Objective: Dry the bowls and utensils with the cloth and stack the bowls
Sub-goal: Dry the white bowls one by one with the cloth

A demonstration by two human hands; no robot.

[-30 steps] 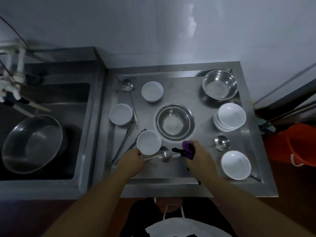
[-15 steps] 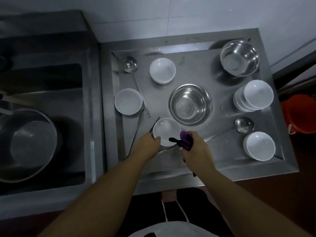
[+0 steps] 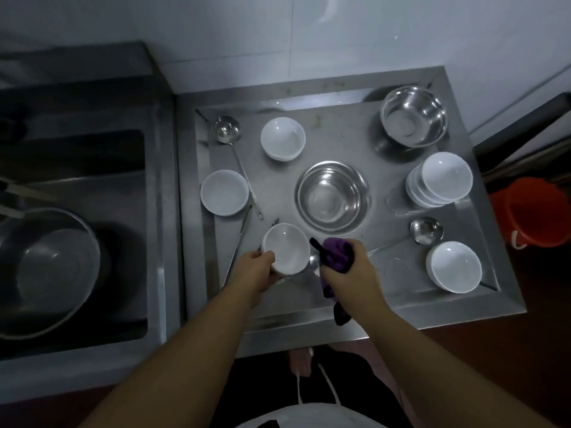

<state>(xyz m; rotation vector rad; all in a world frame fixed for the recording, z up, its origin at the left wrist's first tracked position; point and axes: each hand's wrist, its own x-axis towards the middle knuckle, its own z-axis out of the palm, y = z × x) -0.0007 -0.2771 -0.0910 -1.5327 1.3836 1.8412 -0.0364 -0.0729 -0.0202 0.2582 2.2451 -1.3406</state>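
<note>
The left hand [image 3: 255, 268] grips a white bowl [image 3: 286, 248] by its near rim, thumb curled over the edge, tilted a little toward the person. Just right of it the right hand [image 3: 352, 273] is closed round a purple cloth [image 3: 336, 254], one end bunched above the fist and a tail hanging below the wrist. A spoon [image 3: 314, 261] shows between bowl and cloth; who holds it cannot be told.

All this is over the near-left part of a steel tray [image 3: 340, 307] with a raised lip on every side. Bare metal lies between the hands and the near lip, and right of the cloth toward a second bowl [image 3: 454, 267] in the near-right corner. Beside that bowl rests a ladle [image 3: 425, 230]. Behind it, against the right lip, stands a stack [image 3: 440, 179] of white bowls. A steel bowl [image 3: 333, 196] sits mid-tray, just beyond the held bowl, and another [image 3: 414, 117] fills the far-right corner.

On the left, a long ladle [image 3: 228, 129] runs from the far corner toward the middle, with one white bowl [image 3: 282, 138] to its right and one [image 3: 224, 192] to its left near the lip. Tongs [image 3: 239, 242] lie slantwise by the left hand.

Left of the tray is a sink [image 3: 148, 211] holding a large basin [image 3: 46, 270]. An orange bucket [image 3: 531, 211] stands on the floor at right.
</note>
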